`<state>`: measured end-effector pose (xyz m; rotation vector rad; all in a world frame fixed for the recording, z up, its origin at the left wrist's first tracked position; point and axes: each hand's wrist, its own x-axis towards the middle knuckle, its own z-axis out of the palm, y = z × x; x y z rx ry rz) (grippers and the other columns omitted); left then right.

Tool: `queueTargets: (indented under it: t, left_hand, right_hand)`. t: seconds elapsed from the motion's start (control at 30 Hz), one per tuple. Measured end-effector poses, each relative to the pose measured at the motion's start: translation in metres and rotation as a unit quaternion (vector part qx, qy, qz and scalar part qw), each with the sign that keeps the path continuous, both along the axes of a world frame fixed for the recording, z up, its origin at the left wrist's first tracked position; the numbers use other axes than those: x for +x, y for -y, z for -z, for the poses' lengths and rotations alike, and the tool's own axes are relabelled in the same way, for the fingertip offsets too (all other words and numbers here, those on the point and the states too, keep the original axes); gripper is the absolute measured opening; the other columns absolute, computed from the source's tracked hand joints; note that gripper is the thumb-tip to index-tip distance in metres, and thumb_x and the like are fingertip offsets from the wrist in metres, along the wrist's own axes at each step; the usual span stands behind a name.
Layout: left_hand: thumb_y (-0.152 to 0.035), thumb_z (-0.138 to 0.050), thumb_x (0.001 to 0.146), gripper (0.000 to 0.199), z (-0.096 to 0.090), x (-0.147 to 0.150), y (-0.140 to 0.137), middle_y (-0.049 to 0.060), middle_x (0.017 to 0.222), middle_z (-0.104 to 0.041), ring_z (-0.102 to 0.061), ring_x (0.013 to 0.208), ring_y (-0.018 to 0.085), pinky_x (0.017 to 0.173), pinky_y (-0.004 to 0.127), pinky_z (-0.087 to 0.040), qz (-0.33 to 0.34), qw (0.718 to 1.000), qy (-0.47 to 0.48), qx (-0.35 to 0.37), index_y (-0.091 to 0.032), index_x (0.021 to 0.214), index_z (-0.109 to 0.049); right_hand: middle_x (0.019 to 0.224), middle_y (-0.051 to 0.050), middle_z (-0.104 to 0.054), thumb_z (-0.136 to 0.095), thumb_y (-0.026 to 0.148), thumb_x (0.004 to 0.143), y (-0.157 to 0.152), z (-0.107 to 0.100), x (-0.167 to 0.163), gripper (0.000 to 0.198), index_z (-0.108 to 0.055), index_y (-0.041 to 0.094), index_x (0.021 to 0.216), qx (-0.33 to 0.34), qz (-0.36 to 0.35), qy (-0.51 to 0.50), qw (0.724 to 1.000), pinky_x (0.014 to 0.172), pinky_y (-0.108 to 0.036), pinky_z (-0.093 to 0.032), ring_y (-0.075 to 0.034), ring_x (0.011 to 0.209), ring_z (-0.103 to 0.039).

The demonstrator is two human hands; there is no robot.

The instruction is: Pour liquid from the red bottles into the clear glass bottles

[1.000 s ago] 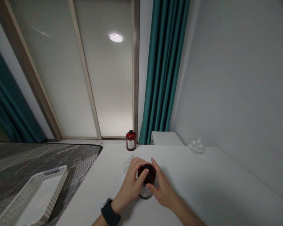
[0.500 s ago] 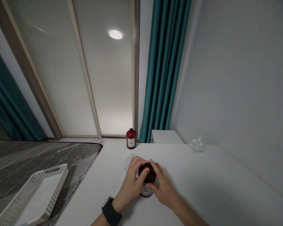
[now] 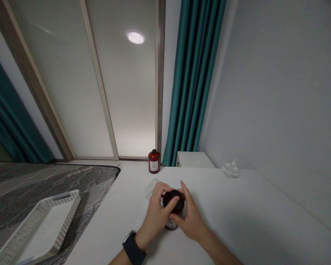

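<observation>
Left hand (image 3: 156,210): closed around the left side of the dark red bottle (image 3: 166,199), with thumb laid across the top by the black cap (image 3: 175,193); wearing a black watch (image 3: 134,248) at the wrist.
Right hand (image 3: 192,218): clasped on the opposite side, with fingers along the far right and thumb on the near face.
Dark red bottle: between both palms, cap up, partly covered by fingers; too hidden at the base to tell if touching the white table (image 3: 226,224) beneath the hands.
Clear plastic (image 3: 150,190): just beyond the left knuckles.
Second red bottle (image 3: 154,163): standing upright, farther ahead of the left hand.
Crumpled plastic (image 3: 231,171): ahead and well right of the right hand.
White basket (image 3: 61,231): well left of the left hand, on a dark patterned surface (image 3: 82,180).
</observation>
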<state>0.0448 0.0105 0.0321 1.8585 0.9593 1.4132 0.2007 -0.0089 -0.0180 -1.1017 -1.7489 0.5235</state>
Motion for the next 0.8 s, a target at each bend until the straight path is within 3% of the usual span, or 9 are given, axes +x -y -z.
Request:
queueTargets:
  t: [0.27,0.4,0.57,0.67,0.8]
  left_hand:
    - [-0.026,-0.065,0.085,0.01,0.003,-0.001,0.0,0.005,0.093,-0.06,-0.058,0.088,0.022,0.079,0.034,-0.048,0.009,0.999,0.008,0.037,-0.02,0.09,-0.059]
    - [-0.025,-0.064,0.088,0.008,0.004,-0.001,0.001,0.006,0.093,-0.063,-0.06,0.089,0.022,0.079,0.034,-0.049,0.013,0.998,0.011,0.058,-0.02,0.093,-0.061]
    - [-0.019,-0.062,0.09,0.007,0.008,-0.001,0.0,0.006,0.093,-0.065,-0.061,0.089,0.021,0.078,0.033,-0.05,0.011,0.996,0.011,0.091,-0.02,0.097,-0.064]
    - [-0.017,-0.062,0.09,0.009,0.008,-0.001,0.0,0.006,0.093,-0.067,-0.061,0.088,0.021,0.078,0.033,-0.05,0.007,0.995,0.004,0.104,-0.019,0.099,-0.065]
    - [-0.016,-0.063,0.09,0.011,0.007,-0.001,0.001,0.005,0.092,-0.068,-0.062,0.086,0.021,0.076,0.033,-0.05,-0.004,0.993,0.003,0.116,-0.02,0.1,-0.066]
  right_hand:
    - [0.134,-0.013,-0.056,-0.074,0.036,0.079,-0.005,-0.011,0.021,0.097,-0.017,0.024,0.157,-0.04,-0.068,0.004,0.997,0.108,-0.049,-0.042,-0.031,0.122,-0.057]
    - [0.134,-0.013,-0.054,-0.063,0.035,0.088,-0.004,-0.016,0.023,0.078,-0.024,0.024,0.154,0.016,-0.072,0.002,0.997,0.107,-0.046,-0.043,-0.029,0.123,-0.055]
    - [0.116,-0.01,-0.055,-0.048,0.026,0.096,0.0,-0.025,0.014,0.04,-0.046,0.026,0.136,0.114,0.001,-0.066,0.991,0.096,-0.043,-0.049,-0.026,0.109,-0.057]
    - [0.107,-0.008,-0.057,-0.044,0.024,0.098,0.004,-0.026,0.008,0.034,-0.048,0.026,0.132,0.126,-0.004,-0.108,0.986,0.096,-0.043,-0.048,-0.024,0.104,-0.057]
    - [0.11,-0.008,-0.059,-0.045,0.024,0.098,0.007,-0.024,0.005,0.033,-0.05,0.026,0.131,0.125,-0.027,-0.118,0.985,0.097,-0.041,-0.048,-0.024,0.105,-0.058]
